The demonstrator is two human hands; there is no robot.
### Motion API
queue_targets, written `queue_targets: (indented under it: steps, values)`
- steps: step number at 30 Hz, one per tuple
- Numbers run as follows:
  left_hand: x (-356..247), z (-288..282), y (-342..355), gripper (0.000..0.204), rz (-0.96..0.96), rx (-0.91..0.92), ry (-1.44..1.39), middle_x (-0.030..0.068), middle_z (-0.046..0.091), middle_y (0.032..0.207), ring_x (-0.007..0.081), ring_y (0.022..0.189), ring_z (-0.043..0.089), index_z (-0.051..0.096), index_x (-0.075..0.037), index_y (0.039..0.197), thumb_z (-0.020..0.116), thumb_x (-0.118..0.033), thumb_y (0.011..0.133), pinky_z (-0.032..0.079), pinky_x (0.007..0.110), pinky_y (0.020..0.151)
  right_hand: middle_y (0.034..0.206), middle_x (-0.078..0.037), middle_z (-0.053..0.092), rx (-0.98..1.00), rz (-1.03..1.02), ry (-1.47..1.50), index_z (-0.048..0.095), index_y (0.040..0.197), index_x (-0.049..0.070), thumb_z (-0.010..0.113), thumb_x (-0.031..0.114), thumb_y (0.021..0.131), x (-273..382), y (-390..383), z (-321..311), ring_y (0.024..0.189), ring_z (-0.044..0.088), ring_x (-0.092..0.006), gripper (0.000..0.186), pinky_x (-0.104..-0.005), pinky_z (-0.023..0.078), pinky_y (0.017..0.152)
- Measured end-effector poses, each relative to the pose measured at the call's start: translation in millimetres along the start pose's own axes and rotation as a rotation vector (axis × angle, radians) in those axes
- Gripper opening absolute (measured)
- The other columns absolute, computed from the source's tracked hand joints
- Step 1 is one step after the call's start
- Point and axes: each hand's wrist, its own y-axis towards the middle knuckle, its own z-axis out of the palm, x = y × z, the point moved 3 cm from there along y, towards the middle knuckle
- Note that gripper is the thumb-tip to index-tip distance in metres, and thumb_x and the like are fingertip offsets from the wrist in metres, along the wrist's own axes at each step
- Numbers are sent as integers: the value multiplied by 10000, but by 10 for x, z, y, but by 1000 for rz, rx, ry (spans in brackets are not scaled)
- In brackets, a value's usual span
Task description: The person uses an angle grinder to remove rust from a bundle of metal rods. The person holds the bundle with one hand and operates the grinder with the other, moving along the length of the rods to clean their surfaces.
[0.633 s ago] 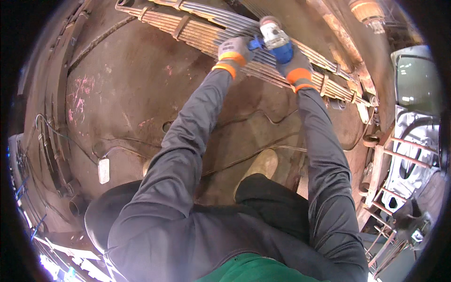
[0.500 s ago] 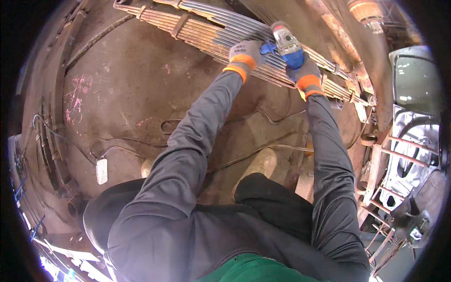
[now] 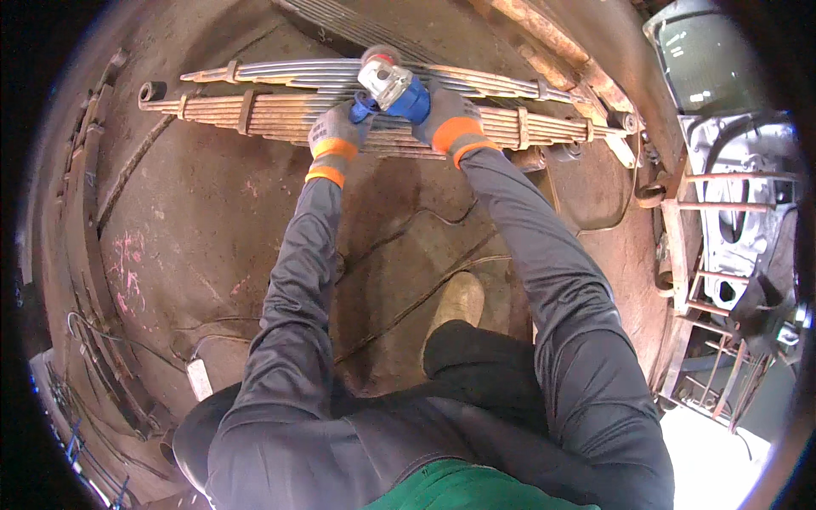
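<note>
Both my hands, in grey gloves with orange cuffs, hold a blue and silver angle grinder (image 3: 393, 87) over two stacks of leaf springs. My left hand (image 3: 338, 127) is closed round the blue side handle (image 3: 364, 106). Round the blue body my right hand (image 3: 444, 115) is wrapped, its fingers partly hidden. The grinder's blurred disc end (image 3: 380, 55) points away from me, over the far leaf spring (image 3: 280, 71). The near leaf spring (image 3: 289, 108), rusty brown with clamps and an eye at its end, lies beneath my hands. Patches of bare grey metal show near the grinder.
Rusty beams (image 3: 552, 38) lie at the far right. A silver car door panel (image 3: 731, 204) and a rusty metal frame (image 3: 676, 255) stand to the right. Long steel bars (image 3: 81, 204) line the left. A cable (image 3: 408, 310) crosses the floor near my boot (image 3: 459, 302); a white power strip (image 3: 198, 379) lies left.
My view has turned, so the leaf springs now lie more level across it. My hands and the grinder have shifted left along the springs, still gripping.
</note>
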Motion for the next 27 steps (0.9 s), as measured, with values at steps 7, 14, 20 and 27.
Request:
queue_targets:
  steps: [7, 14, 20, 27]
  values:
    - [-154, 30, 86, 427, 116, -3, -70, 145, 733, 1057, 370, 1006, 680, 715, -184, 1142, 695, -476, 831, 535, 469, 859, 1124, -179, 717, -89, 21, -15, 584, 1269, 158, 777, 296, 686, -162, 86, 12, 1079, 678, -378, 629, -457, 530, 935]
    - [-642, 346, 187, 420, 295, -7, -66, 141, 734, 1020, 379, 971, 687, 716, -167, 1072, 690, -508, 829, 544, 488, 837, 1148, -152, 716, -148, 194, -7, 590, 1279, 148, 793, 367, 689, -766, 5, -107, 1098, 672, -365, 661, -451, 529, 944]
    - [-891, 622, 97, 367, 317, 14, -93, 144, 733, 988, 390, 936, 689, 717, -170, 1042, 672, -477, 846, 549, 497, 815, 1148, -149, 719, -179, 176, 42, 602, 1274, 146, 799, 372, 699, -1166, -104, -37, 1072, 681, -359, 648, -438, 536, 926]
    - [-664, 503, 99, 457, 249, -29, 2, 163, 731, 992, 394, 957, 685, 733, -161, 1033, 646, -566, 840, 544, 496, 818, 1172, -162, 711, -102, 180, -39, 565, 1331, 187, 780, 359, 708, -904, -63, -49, 1100, 669, -376, 681, -454, 535, 933]
